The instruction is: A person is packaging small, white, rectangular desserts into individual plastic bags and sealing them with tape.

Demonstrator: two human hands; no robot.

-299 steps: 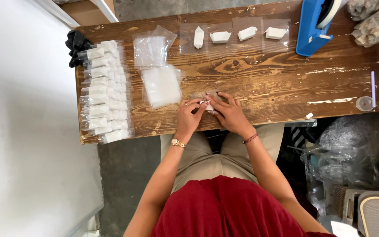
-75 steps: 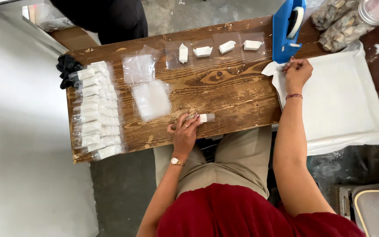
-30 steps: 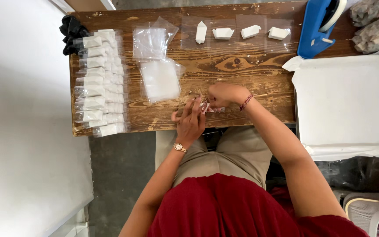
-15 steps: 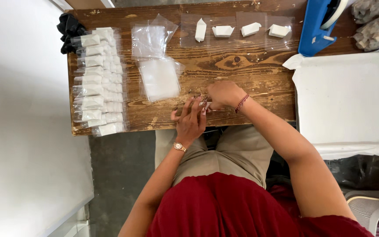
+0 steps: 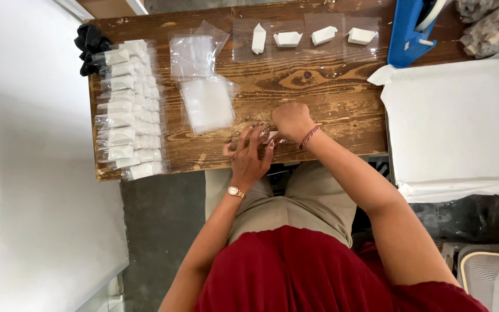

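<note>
Both hands meet near the front edge of the wooden table (image 5: pixel 319 86). My left hand (image 5: pixel 249 159) lies with fingers spread, pressing a small clear bag with a white piece (image 5: pixel 272 137) onto the wood. My right hand (image 5: pixel 291 120) is closed over the same bag from the right, its fingers curled at the bag's end. Most of the bag is hidden under the two hands.
Rows of filled clear bags (image 5: pixel 125 107) line the table's left side by a black cloth (image 5: pixel 89 45). Empty bags (image 5: pixel 203 86) lie in the middle, white pieces in bags (image 5: pixel 310 37) along the back, a blue tape dispenser (image 5: pixel 411 29) and a white tray (image 5: pixel 457 127) at right.
Since 2.5 s ago my right hand came back from the tape dispenser to the bag. Over the last second both hands stayed on the bag with only small finger shifts.
</note>
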